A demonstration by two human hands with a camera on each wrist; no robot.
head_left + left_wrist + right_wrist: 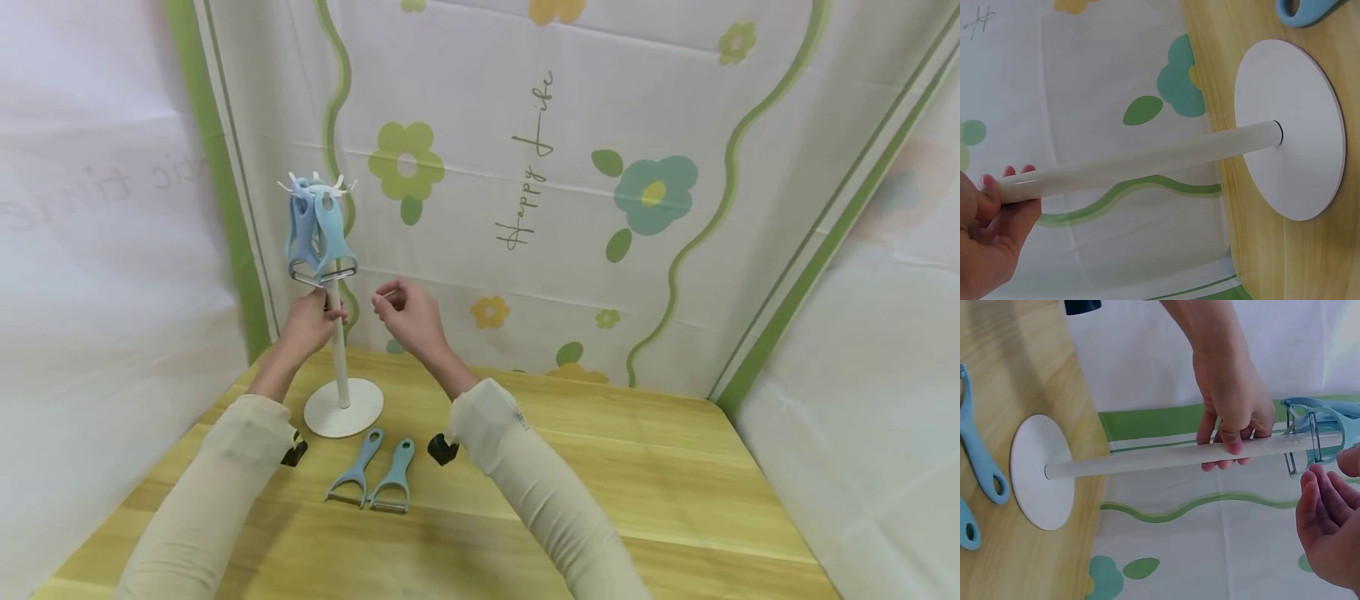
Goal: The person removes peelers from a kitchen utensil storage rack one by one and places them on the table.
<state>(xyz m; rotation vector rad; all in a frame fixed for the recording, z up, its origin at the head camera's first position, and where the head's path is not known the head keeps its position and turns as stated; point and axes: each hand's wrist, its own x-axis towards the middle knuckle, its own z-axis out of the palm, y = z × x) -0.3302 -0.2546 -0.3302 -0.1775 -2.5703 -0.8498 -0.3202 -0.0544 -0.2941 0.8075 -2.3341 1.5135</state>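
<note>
The left hand point(309, 320) grips the slim pole of a white, round-based stand point(340, 358); the right hand point(412, 319), loosely curled and empty, is near it. Blue Y-shaped peelers point(332, 229) hang above; two similar peelers point(402, 458) lie on the wood-grain counter point(615, 483).

Soft, diffuse light fills the head view, strongest on the left cloth wall point(97, 92), which looks pale and washed out. Faint, fuzzy-edged shadows lie on the tabletop point(637, 492) beneath the sleeves point(555, 508). Both wrist views are dimmer and cooler; a whitish glare brightens the right one's upper right corner, and a small highlight glints on the pole point(1147, 156) in the left. The hanging peelers point(335, 229) seem slightly soft, perhaps from their small size.
</note>
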